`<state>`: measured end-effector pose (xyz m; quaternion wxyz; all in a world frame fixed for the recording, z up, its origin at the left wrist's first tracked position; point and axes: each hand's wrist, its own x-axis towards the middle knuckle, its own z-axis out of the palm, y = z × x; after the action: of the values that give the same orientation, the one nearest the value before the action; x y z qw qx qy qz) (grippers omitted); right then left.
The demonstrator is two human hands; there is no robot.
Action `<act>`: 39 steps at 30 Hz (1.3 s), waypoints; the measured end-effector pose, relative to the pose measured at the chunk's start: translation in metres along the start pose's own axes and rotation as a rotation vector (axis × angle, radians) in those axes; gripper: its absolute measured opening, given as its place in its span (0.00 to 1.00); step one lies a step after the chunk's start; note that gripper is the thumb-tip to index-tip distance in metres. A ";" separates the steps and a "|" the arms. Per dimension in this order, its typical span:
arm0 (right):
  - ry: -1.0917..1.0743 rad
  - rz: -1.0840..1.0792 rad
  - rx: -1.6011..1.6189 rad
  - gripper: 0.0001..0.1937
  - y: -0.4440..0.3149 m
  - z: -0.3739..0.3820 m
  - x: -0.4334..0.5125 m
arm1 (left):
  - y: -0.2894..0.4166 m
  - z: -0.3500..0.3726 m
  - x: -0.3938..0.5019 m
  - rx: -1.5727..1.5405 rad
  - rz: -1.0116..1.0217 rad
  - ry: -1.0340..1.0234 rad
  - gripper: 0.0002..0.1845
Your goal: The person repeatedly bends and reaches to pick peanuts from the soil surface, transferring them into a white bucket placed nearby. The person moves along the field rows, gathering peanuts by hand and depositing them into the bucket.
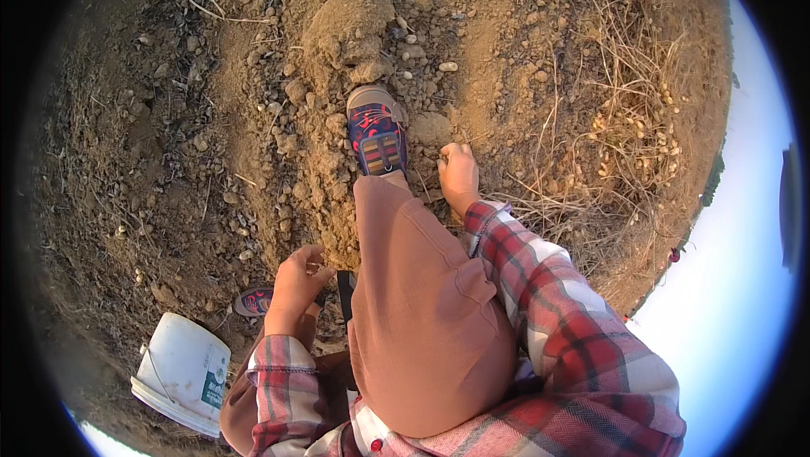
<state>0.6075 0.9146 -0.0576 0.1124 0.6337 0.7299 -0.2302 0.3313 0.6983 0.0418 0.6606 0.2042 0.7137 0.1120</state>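
Beside the left shoe of the picture, my left hand (299, 286) is held above the soil with thumb and fingers curled near each other; whether something small is between them cannot be told. My right hand (459, 173) reaches down to the ground, right of the patterned shoe (378, 131), its fingers bent and their tips partly hidden. Unshelled peanuts lie scattered on the dry soil, one of them a peanut pod (448, 67) beyond the shoe. A white plastic bucket (183, 365) with a wire handle stands at the lower left; its inside is hidden.
Pulled peanut plants (607, 159) with dry stems and pods lie in a heap along the right. Clods (348, 20) and loose soil form a ridge ahead of the shoe. My second shoe (254, 302) is near the bucket. A small red thing (674, 255) shows far off at the field's edge.
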 end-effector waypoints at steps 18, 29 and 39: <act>-0.126 0.157 0.786 0.07 -0.026 -0.040 0.058 | 0.119 -0.046 0.080 -0.375 0.238 0.158 0.14; 0.169 -0.155 0.421 0.10 -0.138 -0.051 0.179 | 0.205 -0.055 0.113 -0.942 0.206 -0.206 0.20; 0.132 -0.166 0.499 0.09 -0.127 -0.092 0.129 | 0.180 -0.037 0.140 -1.538 -0.023 -0.483 0.17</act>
<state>0.4727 1.0597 -0.0124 -0.1146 0.5933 0.7058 -0.3697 0.3143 0.9242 -0.0026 0.7536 -0.2965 0.2763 0.5176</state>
